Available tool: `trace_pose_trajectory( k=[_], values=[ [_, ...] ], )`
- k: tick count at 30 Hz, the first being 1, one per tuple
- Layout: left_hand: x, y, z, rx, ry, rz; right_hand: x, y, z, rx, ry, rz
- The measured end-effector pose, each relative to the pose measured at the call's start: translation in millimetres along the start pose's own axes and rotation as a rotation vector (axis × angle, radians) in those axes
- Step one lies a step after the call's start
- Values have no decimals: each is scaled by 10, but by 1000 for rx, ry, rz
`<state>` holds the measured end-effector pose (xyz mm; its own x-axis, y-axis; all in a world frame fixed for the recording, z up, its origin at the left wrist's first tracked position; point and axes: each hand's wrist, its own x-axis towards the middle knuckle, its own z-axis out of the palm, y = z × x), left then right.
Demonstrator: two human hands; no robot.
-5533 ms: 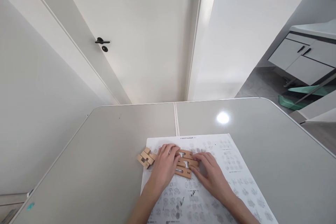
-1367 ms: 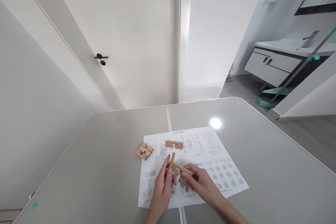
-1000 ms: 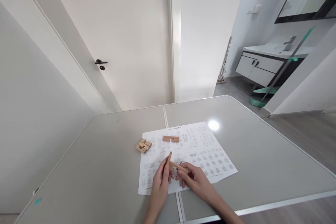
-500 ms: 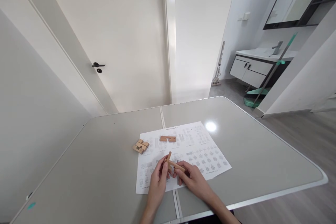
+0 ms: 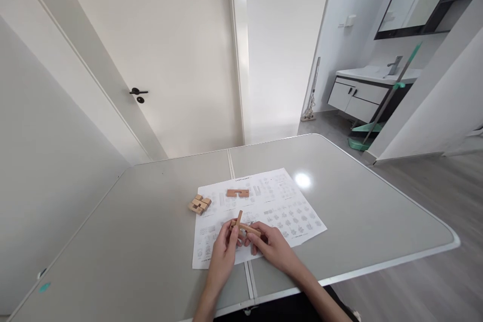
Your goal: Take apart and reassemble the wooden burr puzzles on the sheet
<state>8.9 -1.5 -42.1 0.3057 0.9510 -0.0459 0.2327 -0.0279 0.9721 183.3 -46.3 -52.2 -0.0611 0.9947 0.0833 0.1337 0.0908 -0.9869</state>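
Over the near half of a printed instruction sheet (image 5: 302, 214), both hands hold wooden puzzle pieces (image 5: 239, 218) that cross each other. My left hand (image 5: 223, 245) is closed round the left end, where one stick points up and away. My right hand (image 5: 272, 244) pinches the right end of the other stick between thumb and fingers. How the pieces join is partly hidden by the fingers. Farther up the sheet lies a notched wooden piece (image 5: 243, 193). A cluster of lighter wooden pieces (image 5: 199, 204) sits at the sheet's left edge.
The grey folding table (image 5: 151, 231) has a metal rim and a seam down its middle. Behind it stands a white door (image 5: 181, 60) with a black handle. A washbasin cabinet (image 5: 354, 95), a mop (image 5: 313, 90) and a green broom (image 5: 392, 85) are at the right.
The view has shifted a little, so the table and sheet appear slightly higher and farther left. Both hands still hold the crossed pieces, whose tilt has changed slightly.
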Motion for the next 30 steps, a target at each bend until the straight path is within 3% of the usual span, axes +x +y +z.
trace_pose_trajectory(
  k=[6, 26, 30],
  values=[
    [-9, 4, -5, -22, 21, 7, -5, 15, 4, 0, -8, -10],
    [18, 4, -5, -75, -143, 10, -15, -14, -36, 191, -84, -7],
    [-7, 17, 5, -42, -75, 3, -37, -41, -59, 284, -158, -3]
  ],
)
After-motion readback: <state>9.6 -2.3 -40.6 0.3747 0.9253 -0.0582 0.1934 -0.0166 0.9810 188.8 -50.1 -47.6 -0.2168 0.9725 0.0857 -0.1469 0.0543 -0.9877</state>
